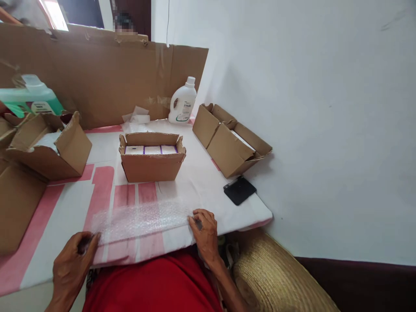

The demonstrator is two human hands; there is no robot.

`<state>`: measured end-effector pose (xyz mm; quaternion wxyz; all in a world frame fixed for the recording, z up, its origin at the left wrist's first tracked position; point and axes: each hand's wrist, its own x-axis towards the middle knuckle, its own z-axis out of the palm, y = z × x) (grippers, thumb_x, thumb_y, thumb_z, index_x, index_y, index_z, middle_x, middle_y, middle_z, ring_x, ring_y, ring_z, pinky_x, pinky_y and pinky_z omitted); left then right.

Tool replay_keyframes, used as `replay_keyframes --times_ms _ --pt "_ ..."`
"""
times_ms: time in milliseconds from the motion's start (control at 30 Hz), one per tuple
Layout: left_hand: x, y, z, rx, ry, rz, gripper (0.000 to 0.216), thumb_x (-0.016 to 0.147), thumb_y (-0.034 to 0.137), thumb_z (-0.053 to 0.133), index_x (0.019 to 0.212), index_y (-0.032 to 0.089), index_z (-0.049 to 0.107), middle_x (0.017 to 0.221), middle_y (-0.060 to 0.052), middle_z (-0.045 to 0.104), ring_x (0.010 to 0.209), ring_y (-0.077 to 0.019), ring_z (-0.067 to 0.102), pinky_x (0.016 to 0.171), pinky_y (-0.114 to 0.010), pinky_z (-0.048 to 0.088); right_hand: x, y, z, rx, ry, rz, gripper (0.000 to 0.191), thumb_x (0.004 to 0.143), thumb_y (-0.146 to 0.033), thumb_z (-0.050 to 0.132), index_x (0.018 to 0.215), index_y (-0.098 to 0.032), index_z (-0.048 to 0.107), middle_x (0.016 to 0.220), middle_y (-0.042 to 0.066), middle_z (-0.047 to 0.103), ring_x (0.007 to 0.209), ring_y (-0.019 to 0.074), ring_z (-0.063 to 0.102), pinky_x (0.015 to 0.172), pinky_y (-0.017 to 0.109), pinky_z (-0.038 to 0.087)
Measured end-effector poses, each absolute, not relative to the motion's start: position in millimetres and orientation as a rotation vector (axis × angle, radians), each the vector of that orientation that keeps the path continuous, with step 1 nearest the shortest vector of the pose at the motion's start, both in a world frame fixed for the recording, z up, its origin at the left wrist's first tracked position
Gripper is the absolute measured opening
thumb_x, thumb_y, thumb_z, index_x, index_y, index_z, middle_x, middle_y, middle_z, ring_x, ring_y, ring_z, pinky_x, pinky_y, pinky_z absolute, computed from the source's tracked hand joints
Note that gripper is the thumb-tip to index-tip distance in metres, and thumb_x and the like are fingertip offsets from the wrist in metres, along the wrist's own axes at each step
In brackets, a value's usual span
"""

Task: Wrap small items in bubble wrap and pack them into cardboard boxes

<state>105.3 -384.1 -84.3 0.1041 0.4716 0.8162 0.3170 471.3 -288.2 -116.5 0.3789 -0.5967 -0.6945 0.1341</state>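
Observation:
A strip of clear bubble wrap (143,221) lies flat across the near edge of the pink-and-white table (208,182). My left hand (73,266) pinches its left end with curled fingers. My right hand (204,232) grips its right end, fingers closed on the edge. Just beyond the wrap stands an open cardboard box (152,167) with three white, purple-edged packs inside.
An open cardboard box (48,149) sits at the left, two more (229,143) at the right. A white bottle (183,102) stands by the cardboard backboard, a green bottle (30,102) at far left. A black flat object (239,190) lies near the right edge. A straw hat (273,277) lies below.

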Motion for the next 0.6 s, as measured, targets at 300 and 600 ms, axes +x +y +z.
replay_keyframes --times_ms 300,600 --pt "119.8 -385.7 -80.4 1.417 2.554 0.971 0.064 0.085 0.067 0.051 0.127 0.018 0.051 0.096 -0.005 0.063 0.080 -0.0221 0.062 0.073 -0.036 0.051 466.6 -283.0 -117.6 -1.590 -1.776 0.271 0.018 0.095 -0.026 0.060 0.077 -0.022 0.055 0.093 0.006 0.066 0.092 0.0253 0.055 0.082 0.039 0.042" --pt "89.6 -387.2 -102.8 2.514 2.140 0.818 0.026 0.098 0.026 0.045 0.109 0.026 0.068 0.101 -0.006 0.070 0.093 -0.0224 0.064 0.076 -0.035 0.044 456.5 -283.0 -115.2 -1.637 -1.797 0.042 0.010 0.100 -0.028 0.052 0.094 -0.022 0.057 0.095 0.008 0.062 0.092 0.0269 0.053 0.081 0.040 0.042"
